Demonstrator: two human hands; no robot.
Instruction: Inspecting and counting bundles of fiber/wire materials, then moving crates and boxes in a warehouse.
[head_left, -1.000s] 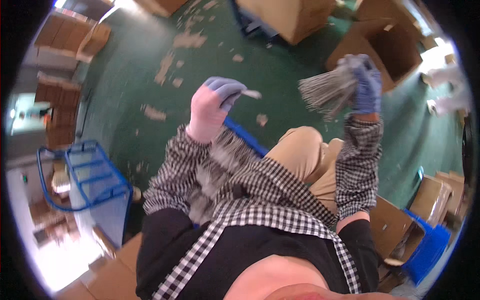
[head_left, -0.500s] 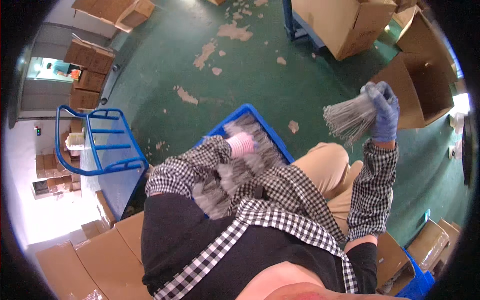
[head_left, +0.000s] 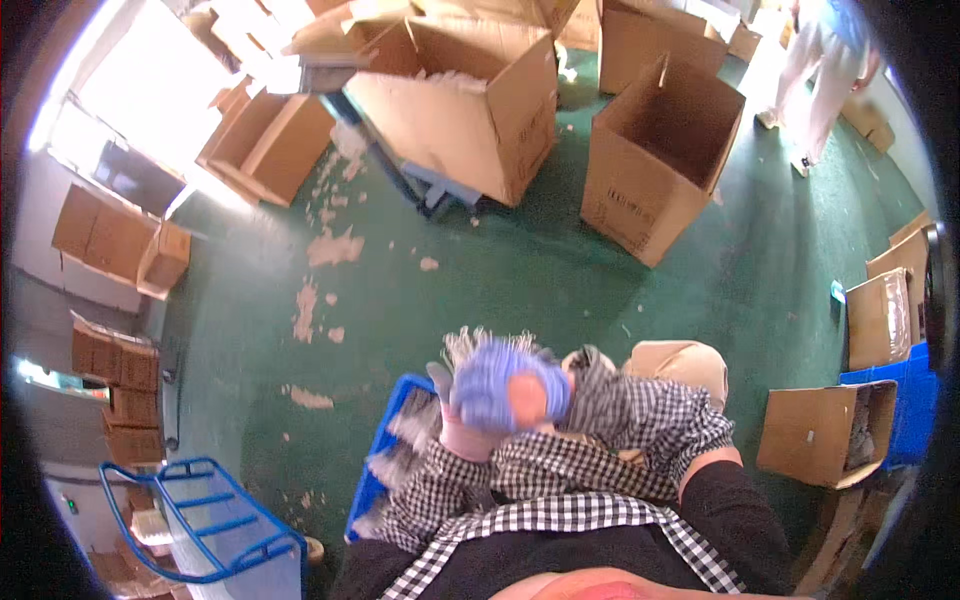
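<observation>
In front of my lap, my right hand (head_left: 505,385) in a blue knit glove is closed on a bundle of thin, pale wires (head_left: 478,343). The looped wire ends stick out past its far side. Close against it on the left is my left hand (head_left: 462,432), in a pinkish glove with grey fingertips. One of its fingers points up beside the bundle; the others are hidden behind my right hand, and the area is blurred. Below my left arm is a blue bin (head_left: 365,480) holding more grey wire bundles (head_left: 415,420).
A blue-railed cart (head_left: 215,510) stands at the lower left. Large open cardboard boxes (head_left: 650,170) and a loaded trolley (head_left: 440,185) are ahead on the green floor. At right lies an open carton (head_left: 815,435) beside a blue crate (head_left: 910,400). A person (head_left: 820,70) walks far right.
My right hand has brought the wire bundle in from the far right to my left hand. My left hand has come up from the bin's contents. The view has turned right.
</observation>
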